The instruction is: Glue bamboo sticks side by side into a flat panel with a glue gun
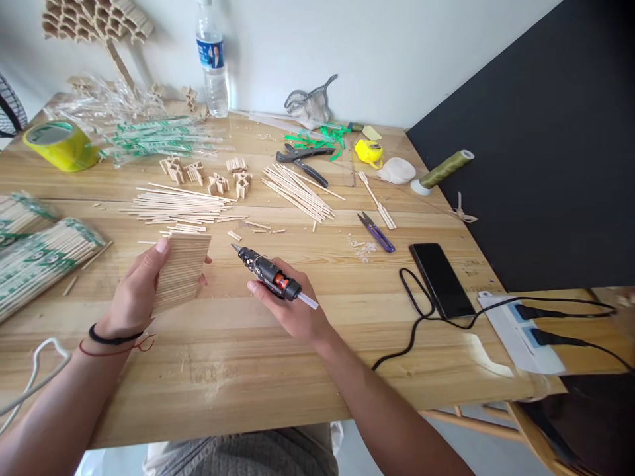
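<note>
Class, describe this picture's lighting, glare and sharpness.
Head view: bright, soft light, faint shadow on the wall beside the bottle; head view: glare on the tabletop near the power strip; head view: glue gun in the right hand fairly sharp, frame's right edge softer.

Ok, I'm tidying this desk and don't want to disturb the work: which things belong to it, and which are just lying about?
Likely part of the work:
stick panel, in the left hand
glue gun, in the right hand
loose sticks

Apparently just lying about:
water bottle
phone
yellow tape roll
</note>
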The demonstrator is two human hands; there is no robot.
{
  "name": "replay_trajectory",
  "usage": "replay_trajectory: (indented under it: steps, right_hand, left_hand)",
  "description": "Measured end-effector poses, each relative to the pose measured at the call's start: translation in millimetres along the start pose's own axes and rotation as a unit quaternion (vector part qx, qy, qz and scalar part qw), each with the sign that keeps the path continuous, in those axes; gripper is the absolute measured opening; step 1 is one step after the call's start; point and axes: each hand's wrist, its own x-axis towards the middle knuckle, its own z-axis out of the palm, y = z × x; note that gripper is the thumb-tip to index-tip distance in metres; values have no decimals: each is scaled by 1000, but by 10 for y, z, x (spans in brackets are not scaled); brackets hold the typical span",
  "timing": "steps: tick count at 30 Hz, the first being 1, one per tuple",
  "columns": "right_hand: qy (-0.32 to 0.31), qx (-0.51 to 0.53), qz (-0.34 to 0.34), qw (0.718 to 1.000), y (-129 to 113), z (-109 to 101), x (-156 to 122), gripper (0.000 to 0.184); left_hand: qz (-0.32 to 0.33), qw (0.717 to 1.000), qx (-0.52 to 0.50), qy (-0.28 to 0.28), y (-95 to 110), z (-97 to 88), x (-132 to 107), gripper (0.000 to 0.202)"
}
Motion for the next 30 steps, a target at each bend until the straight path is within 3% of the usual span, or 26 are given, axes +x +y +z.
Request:
replay_trajectory:
  steps: [4, 6, 10, 13, 18, 24, 30]
  right_hand:
    - [25, -7, -4, 1000, 8, -11, 3, 25]
    - [40, -10, -5, 999, 11, -14, 1, 24]
    - [74, -2, -6, 997, 24, -20, 12, 22]
    - [86, 14, -4, 996, 40, -29, 31, 23]
    - [115, 52, 19, 992, 102, -53, 63, 29]
    - [115, 80, 35, 989, 139, -64, 78, 28]
    - [91, 68, 12, 993, 118, -59, 56, 21]
  left_hand:
    - [39, 998, -6, -53, -23, -34, 29, 58]
    - [93, 989, 73, -91, -30, -55, 50, 54]
    - [201, 936, 247, -148, -24, -54, 68, 54]
    - [243, 911, 296, -151, -20, -44, 59, 52]
    - [260, 889, 357, -119, -20, -41, 60, 51]
    - [319, 836, 427, -132, -60, 13, 80, 55]
    - [323, 821, 449, -140, -139, 61, 70, 54]
